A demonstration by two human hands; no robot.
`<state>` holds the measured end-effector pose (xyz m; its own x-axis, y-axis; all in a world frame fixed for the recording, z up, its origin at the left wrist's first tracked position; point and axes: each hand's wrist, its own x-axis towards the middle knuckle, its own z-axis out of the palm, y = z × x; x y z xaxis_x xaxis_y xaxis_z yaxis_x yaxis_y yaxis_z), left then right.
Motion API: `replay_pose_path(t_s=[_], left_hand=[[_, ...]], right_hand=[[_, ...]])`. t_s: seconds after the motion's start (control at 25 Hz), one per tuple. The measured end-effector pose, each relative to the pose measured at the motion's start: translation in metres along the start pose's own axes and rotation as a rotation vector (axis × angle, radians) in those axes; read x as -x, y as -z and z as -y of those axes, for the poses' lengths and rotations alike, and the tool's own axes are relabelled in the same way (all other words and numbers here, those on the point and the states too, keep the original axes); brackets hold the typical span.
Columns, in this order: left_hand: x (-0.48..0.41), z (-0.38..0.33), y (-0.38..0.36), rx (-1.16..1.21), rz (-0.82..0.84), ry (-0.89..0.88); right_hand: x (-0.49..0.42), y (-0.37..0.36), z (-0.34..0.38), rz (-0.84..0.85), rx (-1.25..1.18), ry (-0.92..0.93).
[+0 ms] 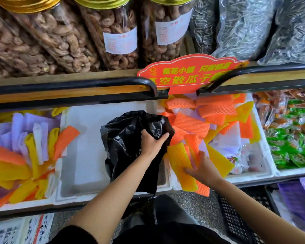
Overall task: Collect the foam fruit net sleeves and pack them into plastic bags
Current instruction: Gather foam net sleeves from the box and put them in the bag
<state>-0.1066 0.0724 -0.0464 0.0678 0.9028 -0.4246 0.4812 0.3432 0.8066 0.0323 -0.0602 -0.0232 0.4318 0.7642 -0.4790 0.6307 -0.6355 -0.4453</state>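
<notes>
Jar labels (120, 43) blur (unreadable); leftmost foam sleeves (5, 153) run off the edge.

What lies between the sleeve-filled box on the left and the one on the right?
Head view: a white foam box, floor mostly bare, with the black plastic bag, gripped by the left hand, over its right side.
</notes>
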Motion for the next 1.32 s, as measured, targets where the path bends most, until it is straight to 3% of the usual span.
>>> replay_pose_path(t_s=[0.12, 0.4, 0.6, 0.88, 1.12, 1.2, 1.28, 1.32], left_hand=[[-0.007, -0.013, -0.019, -0.096, -0.002, -0.041], [0.007, -0.018, 0.026, -0.209, -0.019, -0.389], [0.041, -0.027, 0.099, -0.188, -0.025, -0.525], [0.071, -0.023, 0.193, -0.054, -0.321, -0.518], [0.084, 0.061, 0.241, -0.155, -0.486, -0.337], [0.09, 0.082, 0.247, -0.119, -0.495, -0.242], [0.1, 0.083, 0.247, -0.048, -0.494, -0.199], [0.102, 0.081, 0.247, -0.006, -0.493, -0.192]], right_hand=[[0.005, 0.0, 0.0, 0.046, 0.012, 0.034], [0.017, -0.006, 0.021, 0.135, -0.102, 0.232], [-0.01, -0.012, 0.064, -0.003, -0.094, 0.298], [-0.024, -0.002, 0.15, -0.256, -0.131, 0.519], [-0.006, -0.035, 0.153, -0.149, -0.058, 0.586], [0.007, -0.031, 0.144, -0.174, 0.005, 0.727], [0.03, -0.028, 0.139, -0.203, 0.129, 0.996], [0.044, -0.031, 0.137, -0.138, 0.21, 1.117]])
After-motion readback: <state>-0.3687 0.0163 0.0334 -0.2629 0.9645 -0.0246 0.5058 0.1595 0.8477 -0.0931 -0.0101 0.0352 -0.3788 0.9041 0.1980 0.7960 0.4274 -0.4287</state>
